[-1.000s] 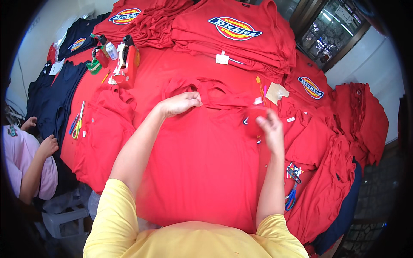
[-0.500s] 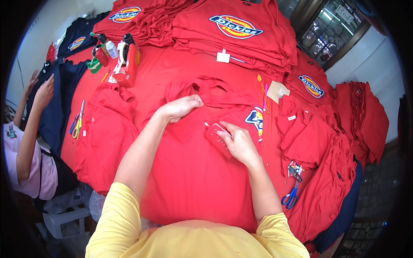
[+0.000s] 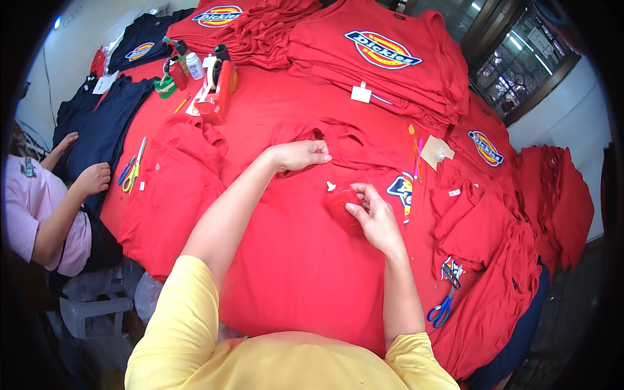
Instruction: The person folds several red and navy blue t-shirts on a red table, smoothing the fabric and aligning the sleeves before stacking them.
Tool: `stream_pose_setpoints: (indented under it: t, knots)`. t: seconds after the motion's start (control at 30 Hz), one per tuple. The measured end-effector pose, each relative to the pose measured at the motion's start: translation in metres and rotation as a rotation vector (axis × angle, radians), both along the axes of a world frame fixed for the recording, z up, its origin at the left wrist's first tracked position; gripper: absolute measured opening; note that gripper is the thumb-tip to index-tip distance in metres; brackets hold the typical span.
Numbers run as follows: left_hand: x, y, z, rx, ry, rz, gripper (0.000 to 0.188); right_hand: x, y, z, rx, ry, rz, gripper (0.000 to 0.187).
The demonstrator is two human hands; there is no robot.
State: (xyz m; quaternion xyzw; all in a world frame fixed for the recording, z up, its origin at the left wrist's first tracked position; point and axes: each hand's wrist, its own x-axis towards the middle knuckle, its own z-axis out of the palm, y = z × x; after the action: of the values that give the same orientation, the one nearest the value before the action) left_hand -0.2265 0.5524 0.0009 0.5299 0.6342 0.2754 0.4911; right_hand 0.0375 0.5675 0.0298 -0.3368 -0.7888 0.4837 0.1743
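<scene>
A red shirt (image 3: 299,260) lies spread in front of me. At its neck opening, my left hand (image 3: 300,156) pinches the edge of the fabric between thumb and fingers. Just to the right and nearer to me, my right hand (image 3: 379,224) is closed round a clear squeeze bottle (image 3: 342,203). The bottle is tilted, its small white tip pointing up and left toward the neck opening. Red shows through its wall, so I cannot tell its contents. Part of a printed logo (image 3: 399,188) shows on the cloth beyond the right hand.
Folded red shirts (image 3: 383,71) are stacked at the back. A tape dispenser (image 3: 218,91) and small bottles (image 3: 194,65) stand at back left. Yellow scissors (image 3: 133,174) lie left, blue-handled scissors (image 3: 442,311) right. On the left, a co-worker (image 3: 49,221) handles dark blue cloth (image 3: 104,123).
The whole view has shifted slightly right. My left hand keeps its pinch on the shirt, and the bottle stays in my right hand. The co-worker's raised hands have come down onto the dark cloth.
</scene>
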Motion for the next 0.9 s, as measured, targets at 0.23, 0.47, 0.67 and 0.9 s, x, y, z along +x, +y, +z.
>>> stream_pose_setpoints:
  t: [0.23, 0.47, 0.67, 0.9]
  knots:
    - [0.003, 0.011, 0.017, 0.075, 0.222, -0.148, 0.033, -0.021, -0.014, 0.007, 0.245, -0.106, 0.060, 0.035]
    - [0.010, 0.012, 0.021, 0.061, 0.232, -0.112, 0.035, -0.033, -0.012, 0.006, 0.381, -0.157, 0.069, 0.038]
    - [0.005, 0.008, 0.016, 0.078, 0.224, -0.105, 0.036, 0.003, 0.011, 0.001, 0.135, 0.002, -0.080, 0.043]
    - [0.006, 0.014, 0.014, 0.107, 0.162, -0.129, 0.031, 0.102, 0.128, -0.038, 0.365, 0.450, -0.834, 0.042]
